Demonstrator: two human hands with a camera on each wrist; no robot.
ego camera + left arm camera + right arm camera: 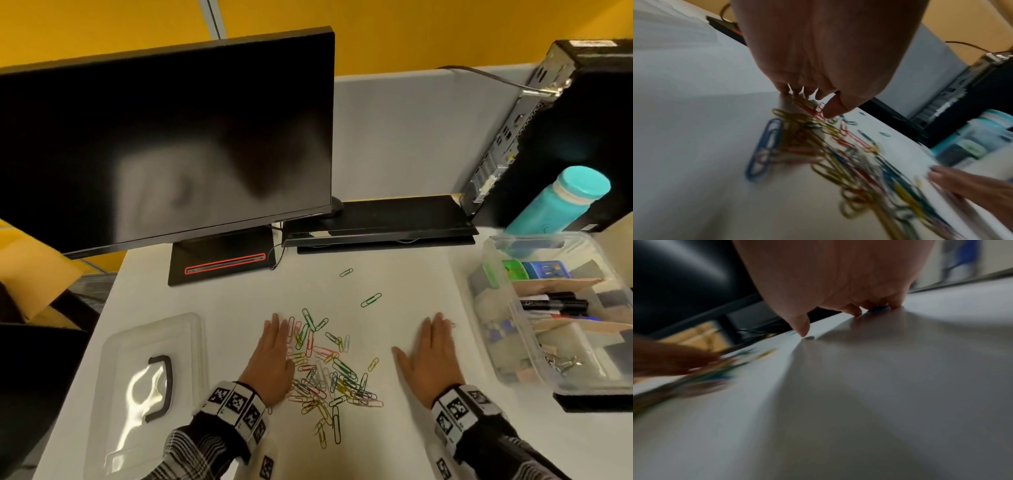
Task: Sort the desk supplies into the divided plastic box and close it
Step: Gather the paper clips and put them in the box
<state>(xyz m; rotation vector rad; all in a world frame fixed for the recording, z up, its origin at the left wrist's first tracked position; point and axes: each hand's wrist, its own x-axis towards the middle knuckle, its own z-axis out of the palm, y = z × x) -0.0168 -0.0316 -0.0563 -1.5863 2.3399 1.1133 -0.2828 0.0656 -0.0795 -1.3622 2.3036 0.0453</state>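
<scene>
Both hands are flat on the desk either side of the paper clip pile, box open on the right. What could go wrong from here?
1. The two green clips lying apart from the pile may be missed when the left hand and right hand sweep inward.
2. The pile is tangled, so a scoop may drop clips on the desk.
3. The box already holds markers; clips could land in a wrong compartment.

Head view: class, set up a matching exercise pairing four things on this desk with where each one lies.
Things:
1. lid
2. paper clips
3. plastic box
4. bottle

Places:
A. between the two hands
B. right edge of the desk
C. left of the left hand
D. behind the box, by the computer tower

Pairs: 1-C, 2-A, 3-B, 4-D
</scene>
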